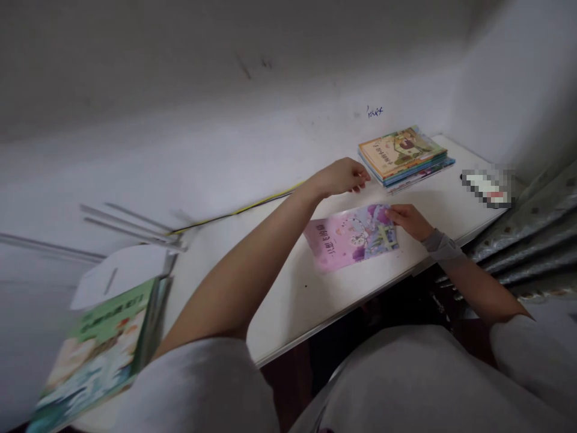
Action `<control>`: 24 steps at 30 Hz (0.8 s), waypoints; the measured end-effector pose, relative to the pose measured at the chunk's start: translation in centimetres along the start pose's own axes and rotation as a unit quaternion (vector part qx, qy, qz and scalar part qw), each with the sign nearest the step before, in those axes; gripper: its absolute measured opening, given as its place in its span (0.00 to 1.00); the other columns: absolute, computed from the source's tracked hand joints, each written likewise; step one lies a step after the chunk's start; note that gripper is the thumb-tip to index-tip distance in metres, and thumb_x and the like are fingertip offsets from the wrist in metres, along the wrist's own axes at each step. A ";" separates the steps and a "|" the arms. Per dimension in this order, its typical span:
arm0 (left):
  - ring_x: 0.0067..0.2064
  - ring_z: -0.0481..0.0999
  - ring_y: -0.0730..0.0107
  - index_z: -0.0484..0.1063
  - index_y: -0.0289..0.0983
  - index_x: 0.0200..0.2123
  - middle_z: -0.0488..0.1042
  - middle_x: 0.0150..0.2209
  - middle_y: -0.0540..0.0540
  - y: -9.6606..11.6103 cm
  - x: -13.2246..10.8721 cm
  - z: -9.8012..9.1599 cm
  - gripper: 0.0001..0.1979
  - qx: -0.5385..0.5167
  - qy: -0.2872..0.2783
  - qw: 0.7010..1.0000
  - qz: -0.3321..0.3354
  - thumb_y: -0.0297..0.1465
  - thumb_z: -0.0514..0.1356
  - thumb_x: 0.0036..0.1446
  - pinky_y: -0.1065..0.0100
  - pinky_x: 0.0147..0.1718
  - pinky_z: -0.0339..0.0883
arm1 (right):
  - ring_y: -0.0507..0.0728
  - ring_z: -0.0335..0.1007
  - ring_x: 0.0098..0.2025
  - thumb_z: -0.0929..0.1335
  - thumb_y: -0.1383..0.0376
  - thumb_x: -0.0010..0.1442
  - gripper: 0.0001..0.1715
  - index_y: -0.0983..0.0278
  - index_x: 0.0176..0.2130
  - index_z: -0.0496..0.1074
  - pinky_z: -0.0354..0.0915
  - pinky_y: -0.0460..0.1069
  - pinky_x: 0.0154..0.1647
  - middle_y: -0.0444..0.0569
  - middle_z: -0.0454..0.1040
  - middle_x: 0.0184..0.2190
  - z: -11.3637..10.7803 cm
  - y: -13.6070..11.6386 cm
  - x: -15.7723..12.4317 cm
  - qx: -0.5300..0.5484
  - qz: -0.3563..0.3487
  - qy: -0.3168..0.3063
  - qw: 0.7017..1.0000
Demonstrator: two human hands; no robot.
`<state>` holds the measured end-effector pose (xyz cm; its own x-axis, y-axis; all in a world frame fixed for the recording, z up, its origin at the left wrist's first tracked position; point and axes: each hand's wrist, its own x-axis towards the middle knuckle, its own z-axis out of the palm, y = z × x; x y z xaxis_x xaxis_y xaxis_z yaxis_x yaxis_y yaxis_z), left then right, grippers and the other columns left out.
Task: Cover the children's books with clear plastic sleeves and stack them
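A thin pink picture book with purple flowers on its cover is over the white desk. My right hand grips its right edge between thumb and fingers. Above the book, close to the wall, my left hand hovers with loosely bent fingers, slightly apart and holding nothing visible. Just right of that hand lies a stack of picture books, the top one with an orange-bordered cover. The left hand does not touch the stack.
A green-covered book lies on a pile at the left, beside a metal rack. A yellow and black cable runs along the wall. A blurred-out object is at the desk's right end, near a patterned curtain.
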<state>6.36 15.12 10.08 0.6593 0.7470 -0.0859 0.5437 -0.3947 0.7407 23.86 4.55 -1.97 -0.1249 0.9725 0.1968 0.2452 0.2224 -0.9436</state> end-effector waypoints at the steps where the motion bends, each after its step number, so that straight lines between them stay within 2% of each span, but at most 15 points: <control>1: 0.26 0.75 0.65 0.77 0.34 0.27 0.75 0.24 0.44 -0.2 -0.1 -0.4 0.04 -0.004 -0.013 1.000 -0.026 0.26 0.63 0.45 0.59 0.33 0.70 | 0.50 0.51 0.25 0.63 0.43 0.55 0.28 0.63 0.21 0.61 0.51 0.47 0.26 0.40 0.54 0.19 0.0 0.0 0.0 -0.002 -0.011 -0.005 1.000; 3: 0.25 0.76 0.63 0.78 0.35 0.26 0.74 0.22 0.45 -0.4 -0.3 -1.4 0.03 -0.014 -0.042 0.997 -0.066 0.25 0.65 0.43 0.57 0.33 0.70 | 0.49 0.49 0.25 0.62 0.43 0.56 0.28 0.62 0.21 0.60 0.50 0.47 0.26 0.39 0.51 0.19 0.1 0.0 0.1 -0.006 -0.029 -0.008 1.000; 6: 0.28 0.77 0.60 0.80 0.38 0.27 0.74 0.22 0.47 -0.1 -0.8 -2.2 0.07 -0.006 -0.051 0.998 -0.048 0.25 0.68 0.38 0.57 0.34 0.70 | 0.49 0.47 0.25 0.62 0.44 0.57 0.27 0.62 0.21 0.58 0.49 0.47 0.27 0.39 0.50 0.20 0.3 -0.1 0.1 -0.015 -0.043 0.004 0.999; 10: 0.26 0.74 0.66 0.81 0.42 0.28 0.74 0.21 0.51 1.0 -1.2 -1.2 0.10 0.043 -0.169 0.985 0.006 0.29 0.68 0.36 0.64 0.32 0.68 | 0.49 0.47 0.25 0.62 0.45 0.58 0.27 0.61 0.21 0.57 0.49 0.47 0.27 0.39 0.50 0.20 0.4 0.0 0.1 -0.007 -0.048 0.009 0.999; 12: 0.26 0.73 0.68 0.81 0.42 0.31 0.76 0.22 0.52 1.5 -1.3 -0.2 0.10 0.059 -0.193 0.979 0.041 0.30 0.67 0.39 0.67 0.33 0.66 | 0.49 0.47 0.25 0.62 0.46 0.58 0.26 0.62 0.22 0.58 0.50 0.47 0.27 0.39 0.51 0.20 0.5 0.1 0.0 0.001 -0.043 0.004 0.999; 17: 0.30 0.74 0.72 0.81 0.43 0.33 0.78 0.28 0.53 1.4 -0.9 1.5 0.10 0.162 -0.185 0.958 0.145 0.32 0.60 0.49 0.73 0.33 0.62 | 0.50 0.49 0.26 0.61 0.45 0.58 0.26 0.62 0.22 0.60 0.51 0.47 0.28 0.40 0.52 0.21 0.5 0.2 -0.3 0.002 -0.035 0.008 0.999; 20: 0.28 0.71 0.74 0.80 0.41 0.29 0.76 0.27 0.51 1.2 -0.9 2.0 0.08 0.225 -0.135 0.947 0.183 0.31 0.59 0.49 0.73 0.32 0.60 | 0.50 0.49 0.26 0.61 0.45 0.58 0.27 0.62 0.21 0.60 0.51 0.47 0.28 0.40 0.52 0.21 0.6 0.4 -0.3 0.011 -0.034 0.018 0.999; 24: 0.31 0.72 0.73 0.79 0.39 0.29 0.76 0.31 0.49 1.3 -1.3 2.4 0.09 0.217 -0.096 0.943 0.232 0.31 0.57 0.52 0.71 0.35 0.61 | 0.50 0.47 0.25 0.61 0.44 0.58 0.28 0.63 0.21 0.61 0.49 0.47 0.27 0.40 0.50 0.20 0.7 0.8 -0.4 0.010 -0.030 0.026 0.999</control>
<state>7.48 12.36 9.60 0.9376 0.3463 0.0307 0.3079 -0.8681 0.3894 23.40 4.34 -2.98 -0.0888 0.9600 0.2654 0.2190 0.2788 -0.9351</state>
